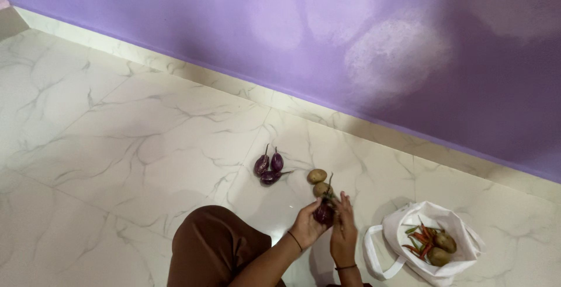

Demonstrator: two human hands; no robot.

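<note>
My left hand (305, 226) and my right hand (343, 228) together hold a small purple eggplant (323, 213) just above the marble floor; its green stem sticks up between my fingers. Three more small purple eggplants (268, 166) lie in a cluster on the floor further away to the left. Two brown potatoes (318, 182) sit on the floor right beyond my hands. To the right stands an open white cloth bag (409, 228) holding red and green chillies (419, 241) and two potatoes (443, 248).
White marble floor tiles (117, 147) run up to a pale skirting and a purple wall (350, 41) at the back. My knee in brown fabric (213, 246) sits at the bottom, left of my hands.
</note>
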